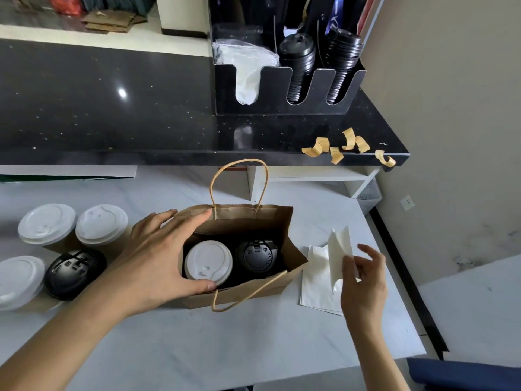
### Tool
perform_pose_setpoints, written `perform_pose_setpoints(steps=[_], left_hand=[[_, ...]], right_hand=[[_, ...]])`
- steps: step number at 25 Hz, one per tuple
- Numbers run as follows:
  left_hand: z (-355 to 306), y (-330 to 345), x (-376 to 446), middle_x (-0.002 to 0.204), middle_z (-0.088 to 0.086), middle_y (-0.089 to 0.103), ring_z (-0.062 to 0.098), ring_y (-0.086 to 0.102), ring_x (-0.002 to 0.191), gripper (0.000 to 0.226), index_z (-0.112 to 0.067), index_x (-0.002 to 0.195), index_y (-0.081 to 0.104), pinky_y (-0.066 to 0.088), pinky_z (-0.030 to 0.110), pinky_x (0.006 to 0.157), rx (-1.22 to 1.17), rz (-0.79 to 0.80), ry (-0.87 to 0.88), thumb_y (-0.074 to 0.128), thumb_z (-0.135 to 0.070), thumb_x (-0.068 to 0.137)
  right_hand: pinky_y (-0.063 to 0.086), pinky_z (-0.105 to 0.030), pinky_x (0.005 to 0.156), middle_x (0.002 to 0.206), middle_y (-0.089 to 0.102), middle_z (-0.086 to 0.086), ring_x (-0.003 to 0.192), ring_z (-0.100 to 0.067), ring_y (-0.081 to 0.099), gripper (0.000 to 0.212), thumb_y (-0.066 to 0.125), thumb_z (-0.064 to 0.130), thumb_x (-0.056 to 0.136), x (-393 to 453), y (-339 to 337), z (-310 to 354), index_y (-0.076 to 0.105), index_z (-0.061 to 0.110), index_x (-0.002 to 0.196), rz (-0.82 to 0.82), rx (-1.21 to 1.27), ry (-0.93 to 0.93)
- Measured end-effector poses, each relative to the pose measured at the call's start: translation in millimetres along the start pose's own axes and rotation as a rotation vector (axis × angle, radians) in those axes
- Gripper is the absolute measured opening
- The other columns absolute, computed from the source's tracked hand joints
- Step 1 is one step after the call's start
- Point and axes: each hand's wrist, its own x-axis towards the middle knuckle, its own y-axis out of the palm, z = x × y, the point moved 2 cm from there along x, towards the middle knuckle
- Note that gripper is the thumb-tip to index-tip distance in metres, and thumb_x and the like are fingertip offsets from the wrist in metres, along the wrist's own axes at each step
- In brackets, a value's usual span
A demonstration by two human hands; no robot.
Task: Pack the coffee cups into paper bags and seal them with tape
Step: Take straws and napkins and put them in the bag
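Bracing the open brown paper bag with my spread left hand; 2 lidded cups inside. Right hand pinches a white napkin. Risk: bag tipping if released early.

- Left hand: you are wearing no glove, ring or watch on it.
- Right hand: you are showing it bare too.
- Forearms: you are wearing no visible sleeves.
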Motion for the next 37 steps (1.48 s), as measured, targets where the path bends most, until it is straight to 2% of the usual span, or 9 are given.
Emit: perform_pose_setpoints(steps=[2, 5, 10, 13, 16, 21, 29, 33, 37], left_hand=[[-2, 0, 0, 0.156, -0.037, 0.017, 0.009, 0.007, 0.149, 0.119, -0.054, 0.153, 0.005, 0.012, 0.03, 0.12, -0.007, 0.003, -0.005, 0.054, -0.089, 0.051], [-3, 0, 0, 0.157, -0.034, 0.018, 0.01, 0.006, 0.15, 0.121, -0.052, 0.154, 0.006, 0.013, 0.031, 0.122, -0.028, 0.005, -0.014, 0.058, -0.088, 0.051], [0, 1, 2, 0.159, -0.033, 0.014, 0.013, 0.008, 0.151, 0.122, -0.054, 0.152, 0.0, 0.019, 0.039, 0.123, -0.022, 0.012, -0.017, 0.061, -0.09, 0.053], [-3, 1, 2, 0.161, -0.026, 0.018, 0.014, 0.006, 0.151, 0.122, -0.05, 0.155, 0.0, 0.014, 0.036, 0.123, -0.013, -0.007, -0.017, 0.061, -0.087, 0.056], [-7, 0, 2, 0.161, -0.02, 0.023, 0.015, 0.005, 0.151, 0.124, -0.045, 0.157, -0.001, 0.009, 0.032, 0.121, -0.001, -0.028, -0.018, 0.068, -0.081, 0.061], [-7, -1, 2, 0.162, -0.026, 0.015, 0.018, 0.009, 0.151, 0.126, -0.046, 0.156, -0.003, 0.012, 0.033, 0.122, -0.02, -0.038, -0.015, 0.073, -0.077, 0.06], [-6, 1, 0, 0.161, -0.032, 0.007, 0.017, 0.007, 0.151, 0.129, -0.047, 0.157, -0.003, 0.012, 0.032, 0.12, -0.057, -0.03, -0.032, 0.079, -0.072, 0.06], [-5, 0, 0, 0.161, -0.031, 0.009, 0.017, 0.007, 0.151, 0.127, -0.05, 0.154, -0.003, 0.013, 0.032, 0.12, -0.068, -0.039, -0.028, 0.078, -0.074, 0.059], [-6, -1, 0, 0.159, -0.035, 0.008, 0.013, 0.006, 0.149, 0.124, -0.051, 0.153, -0.001, 0.012, 0.027, 0.116, -0.104, -0.039, -0.016, 0.066, -0.084, 0.053]], right_hand=[[0.043, -0.013, 0.076, 0.093, 0.071, 0.012, 0.092, -0.003, 0.066, 0.026, 0.065, 0.023, 0.1, 3, -3, 21, 0.058, 0.027, 0.124, -0.034, 0.03, -0.009], [0.049, -0.007, 0.074, 0.089, 0.075, 0.009, 0.083, -0.005, 0.071, 0.007, 0.07, 0.023, 0.096, 9, -3, 56, 0.07, 0.028, 0.1, -0.059, 0.106, -0.028], [0.053, -0.014, 0.077, 0.088, 0.073, 0.009, 0.079, -0.006, 0.068, 0.006, 0.071, 0.015, 0.095, -2, 2, 118, 0.072, 0.021, 0.095, -0.043, 0.224, -0.239], [0.052, -0.013, 0.08, 0.087, 0.072, 0.012, 0.085, -0.006, 0.07, 0.011, 0.072, 0.009, 0.093, -17, 13, 149, 0.07, 0.019, 0.095, 0.119, 0.146, -0.488], [0.049, -0.015, 0.072, 0.082, 0.069, 0.014, 0.078, -0.011, 0.066, 0.011, 0.076, 0.01, 0.089, -26, 36, 160, 0.071, 0.02, 0.09, 0.414, -0.024, -0.709], [0.055, -0.035, 0.067, 0.082, 0.072, 0.012, 0.073, -0.012, 0.065, 0.008, 0.075, 0.019, 0.089, -26, 80, 153, 0.074, 0.026, 0.093, 0.766, -0.369, -0.89], [0.053, -0.037, 0.077, 0.098, 0.075, 0.004, 0.088, -0.019, 0.068, 0.012, 0.069, 0.023, 0.093, -32, 112, 148, 0.075, 0.024, 0.104, 1.011, -0.593, -0.894], [0.058, -0.028, 0.083, 0.105, 0.076, 0.009, 0.093, -0.005, 0.069, 0.019, 0.073, 0.028, 0.093, -39, 122, 143, 0.073, 0.023, 0.111, 1.21, -0.634, -0.79], [0.059, -0.025, 0.081, 0.103, 0.076, 0.012, 0.09, 0.0, 0.069, 0.027, 0.068, 0.046, 0.094, -38, 120, 139, 0.074, 0.026, 0.112, 1.258, -0.581, -0.692]])
